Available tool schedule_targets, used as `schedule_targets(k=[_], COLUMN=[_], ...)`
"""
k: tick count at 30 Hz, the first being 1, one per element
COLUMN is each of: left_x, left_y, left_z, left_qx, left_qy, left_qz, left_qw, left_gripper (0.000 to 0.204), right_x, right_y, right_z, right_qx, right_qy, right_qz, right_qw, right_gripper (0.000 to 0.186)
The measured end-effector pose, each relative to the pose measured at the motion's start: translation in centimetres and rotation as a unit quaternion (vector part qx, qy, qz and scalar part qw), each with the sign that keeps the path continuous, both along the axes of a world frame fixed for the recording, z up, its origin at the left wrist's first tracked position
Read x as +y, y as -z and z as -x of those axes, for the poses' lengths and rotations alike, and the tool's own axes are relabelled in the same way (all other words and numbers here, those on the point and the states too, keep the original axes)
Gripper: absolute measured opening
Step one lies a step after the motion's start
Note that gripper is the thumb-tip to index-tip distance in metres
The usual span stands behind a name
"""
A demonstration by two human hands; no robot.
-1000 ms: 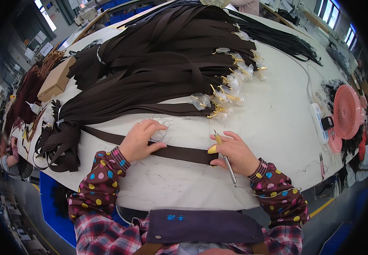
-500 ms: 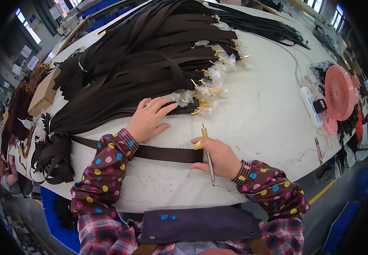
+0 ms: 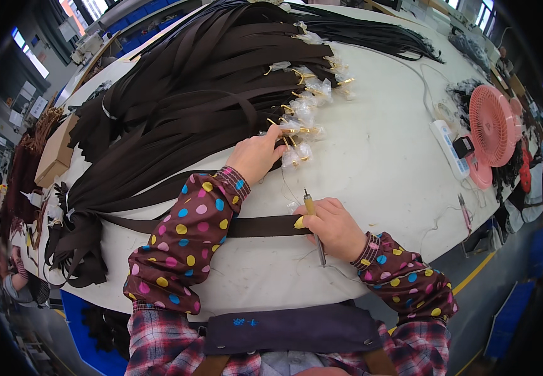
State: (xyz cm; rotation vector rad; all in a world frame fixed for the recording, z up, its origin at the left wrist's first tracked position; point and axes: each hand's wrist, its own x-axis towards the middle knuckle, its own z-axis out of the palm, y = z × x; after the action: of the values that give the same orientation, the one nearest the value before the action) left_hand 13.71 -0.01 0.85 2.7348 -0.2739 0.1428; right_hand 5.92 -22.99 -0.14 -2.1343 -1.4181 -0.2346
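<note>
1. Since half a second ago the left hand (image 3: 256,155) has gone further up the pile, from the near edge of the bagged fittings to the strap ends higher in the heap; the right hand (image 3: 334,224) has stayed on the single strap.
2. Left-hand fingers are curled narrow over the tips of the dark brown straps (image 3: 202,100), touching the small clear plastic bags with gold-coloured metal fittings (image 3: 299,122); whether they grip one I cannot tell.
3. Right-hand fingers are closed around a slim pen-shaped tool (image 3: 314,225), yellow-tipped above and thin grey metal below, held upright across the knuckles; the thumb presses the end of a flat dark brown strap (image 3: 259,225).
4. That flat strap lies straight across the white surface (image 3: 384,156), running left under the left forearm toward a bundle of looped strap ends (image 3: 74,241) at the edge.
5. Both forearms wear brown sleeves with coloured polka dots, cuffed over a plaid shirt.
6. Piled straps are long, matte and ribbon-like, fanned over the far half of the surface; a second, blacker bundle (image 3: 378,34) lies beyond them.
7. Well apart on the right: a round pink grille fan (image 3: 491,122) beside a white power strip (image 3: 447,147) with a trailing cord; a flat cardboard box (image 3: 55,153) sits far left.
</note>
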Motion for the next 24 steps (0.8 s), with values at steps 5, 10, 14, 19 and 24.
schedule_targets(k=[5, 10, 14, 19, 24], left_x=[1.4, 2.4, 2.2, 1.7, 2.2], left_y=[-0.2, -1.4, -2.6, 0.0, -0.1], left_z=[1.1, 6.3, 12.7, 14.5, 14.0], left_qx=[-0.055, -0.206, 0.029, 0.053, 0.187], left_qy=[0.055, 0.105, 0.096, 0.121, 0.024], left_qz=[0.023, 0.005, 0.144, 0.084, 0.299], left_qw=[0.997, 0.973, 0.984, 0.988, 0.935], left_gripper=[0.037, 0.039, 0.032, 0.025, 0.014], right_x=[-0.1, -1.0, -0.7, 0.0, -0.7], right_y=[-0.4, 0.5, 1.0, 0.5, 0.6], right_z=[0.2, -0.4, 0.1, -0.4, -0.4], right_qx=[0.072, 0.113, 0.182, 0.246, 0.313], right_qy=[-0.024, -0.013, 0.055, 0.028, -0.013], right_qz=[-0.04, -0.064, -0.063, -0.094, -0.098], right_qw=[0.996, 0.991, 0.98, 0.964, 0.945], right_gripper=[0.039, 0.043, 0.044, 0.042, 0.039])
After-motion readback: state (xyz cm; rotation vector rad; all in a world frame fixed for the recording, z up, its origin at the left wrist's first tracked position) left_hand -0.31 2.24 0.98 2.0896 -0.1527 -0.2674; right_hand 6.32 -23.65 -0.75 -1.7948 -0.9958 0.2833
